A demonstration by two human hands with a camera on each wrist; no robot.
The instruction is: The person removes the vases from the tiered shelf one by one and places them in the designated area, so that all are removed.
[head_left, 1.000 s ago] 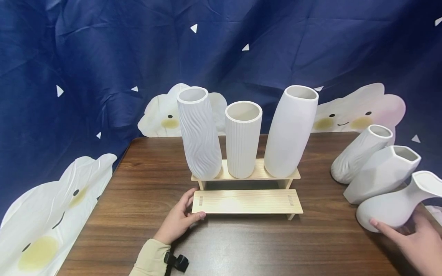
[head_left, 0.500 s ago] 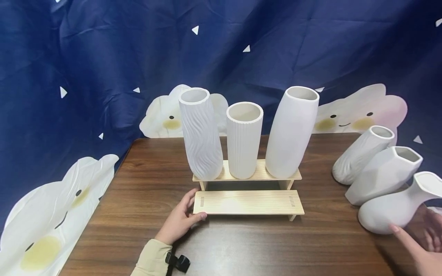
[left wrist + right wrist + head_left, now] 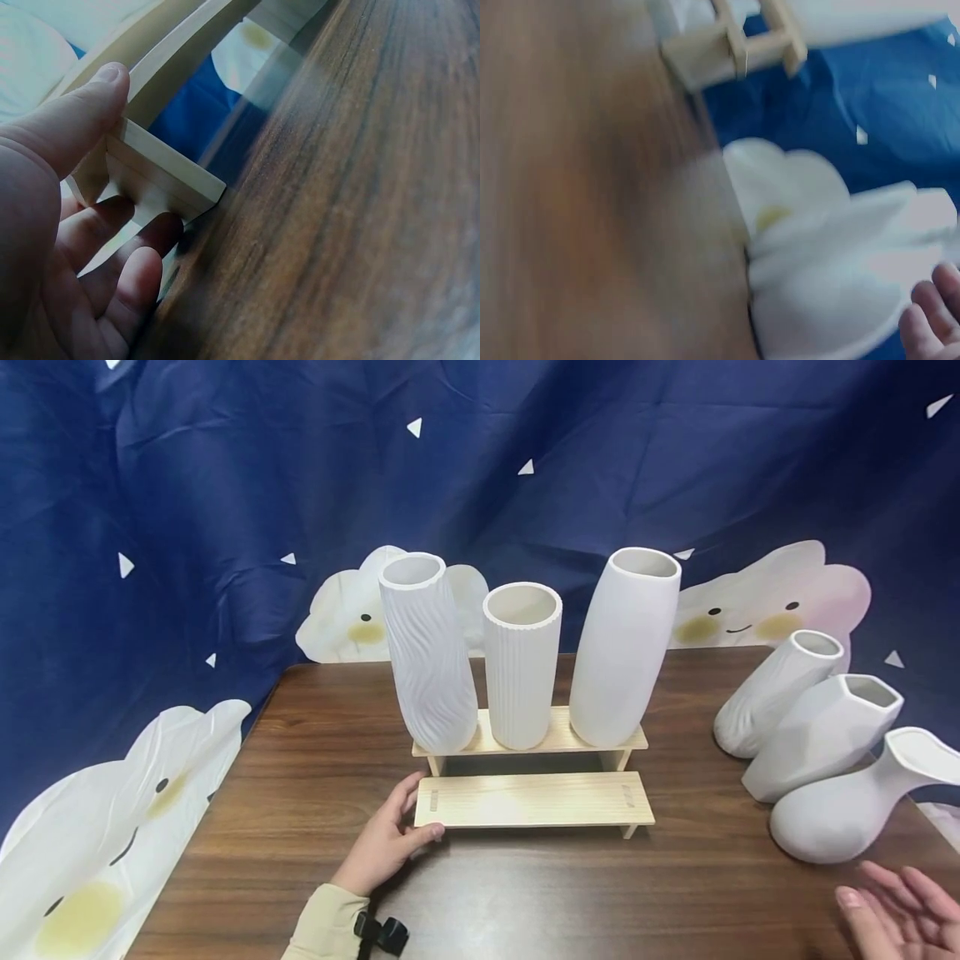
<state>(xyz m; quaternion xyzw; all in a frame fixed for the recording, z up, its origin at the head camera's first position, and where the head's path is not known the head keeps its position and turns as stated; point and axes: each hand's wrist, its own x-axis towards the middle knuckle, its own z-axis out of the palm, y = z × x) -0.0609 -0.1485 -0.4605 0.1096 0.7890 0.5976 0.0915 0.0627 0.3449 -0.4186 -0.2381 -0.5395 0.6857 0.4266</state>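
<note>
My left hand grips the left end of a two-step pale wooden stand. In the left wrist view the thumb lies at the top of the stand's end, and the fingers bend against its side. My right hand is at the lower right, fingers loosely spread and holding nothing. Just beyond it, apart from it, is a white round-bodied vase with a narrow neck. A faceted white vase and a textured white vase stand behind that one.
On the stand's upper step are a wavy-textured vase, a shorter ribbed vase and a tall smooth vase, all white. Bare brown table lies before the stand. A blue curtain with clouds hangs behind.
My right hand has let go of the round-bodied vase and drawn back toward the lower right. The left hand stays on the stand.
</note>
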